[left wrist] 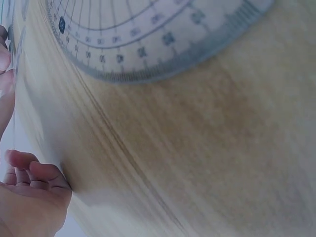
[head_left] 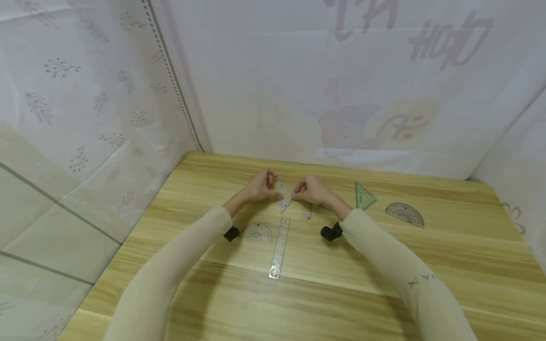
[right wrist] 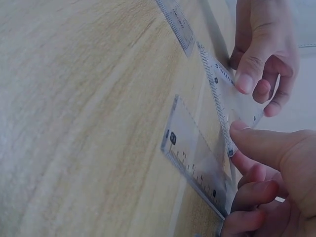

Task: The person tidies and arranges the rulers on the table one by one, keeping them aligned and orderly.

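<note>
A clear set square (head_left: 285,206) is held between both hands near the far side of the table. My left hand (head_left: 259,186) grips its left side, thumb on its face in the right wrist view. At its right corner, my right hand (head_left: 313,191) pinches it between thumb and forefinger. Below that hand lies a short clear ruler (right wrist: 195,155), its far end hidden by the fingers. A longer clear ruler (head_left: 279,248) points toward me, its top end close to the set square's lower tip. Left of this ruler lies a clear protractor (head_left: 257,232), large in the left wrist view.
To the right lie a green set square (head_left: 364,201) and another protractor (head_left: 405,214). The wooden table (head_left: 341,303) meets a patterned cloth wall (head_left: 264,94) at its back edge. Black wrist devices (head_left: 331,232) hang under both forearms.
</note>
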Available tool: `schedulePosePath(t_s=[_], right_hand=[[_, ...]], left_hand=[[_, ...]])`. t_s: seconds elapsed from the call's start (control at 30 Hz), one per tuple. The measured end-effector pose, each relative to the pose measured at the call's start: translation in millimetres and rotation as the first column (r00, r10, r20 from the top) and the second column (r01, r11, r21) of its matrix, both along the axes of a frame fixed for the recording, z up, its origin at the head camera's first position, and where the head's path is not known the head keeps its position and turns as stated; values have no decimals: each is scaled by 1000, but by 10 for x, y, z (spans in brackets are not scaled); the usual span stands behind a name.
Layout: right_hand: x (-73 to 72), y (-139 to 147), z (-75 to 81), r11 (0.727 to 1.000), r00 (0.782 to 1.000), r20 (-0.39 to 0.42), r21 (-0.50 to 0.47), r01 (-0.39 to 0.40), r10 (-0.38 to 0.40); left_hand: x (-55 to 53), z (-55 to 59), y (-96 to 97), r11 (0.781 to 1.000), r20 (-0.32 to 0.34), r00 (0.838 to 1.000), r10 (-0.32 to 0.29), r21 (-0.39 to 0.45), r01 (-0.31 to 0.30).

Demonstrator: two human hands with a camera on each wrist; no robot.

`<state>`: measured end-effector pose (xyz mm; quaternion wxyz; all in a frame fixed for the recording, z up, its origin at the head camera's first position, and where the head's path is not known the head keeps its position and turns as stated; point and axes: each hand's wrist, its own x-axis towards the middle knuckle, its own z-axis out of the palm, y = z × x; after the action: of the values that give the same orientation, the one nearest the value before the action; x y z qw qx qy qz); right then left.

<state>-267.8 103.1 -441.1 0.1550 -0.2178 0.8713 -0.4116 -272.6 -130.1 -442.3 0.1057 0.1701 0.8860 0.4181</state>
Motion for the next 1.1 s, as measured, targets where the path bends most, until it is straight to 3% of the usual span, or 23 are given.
schedulePosePath(t_s=[0.43, 0.53, 0.77, 1.1], right_hand=[[-13, 8, -6, 1000, 1000, 20, 13, 11, -12], [-18, 13, -10, 1000, 999, 33, -19, 7, -7], [-21, 44, 13, 990, 987, 156, -138, -13, 34], [4, 86, 70, 985, 983, 182, -170, 0, 32]], left_hand=[[51, 43, 22, 998, -55, 998, -39, 37, 41], [73, 56, 7, 997, -47, 998, -42, 69, 45], [107, 85, -61, 989, -47, 998, -36, 139, 43], [118, 120, -143, 977, -72, 997, -38, 209, 53]])
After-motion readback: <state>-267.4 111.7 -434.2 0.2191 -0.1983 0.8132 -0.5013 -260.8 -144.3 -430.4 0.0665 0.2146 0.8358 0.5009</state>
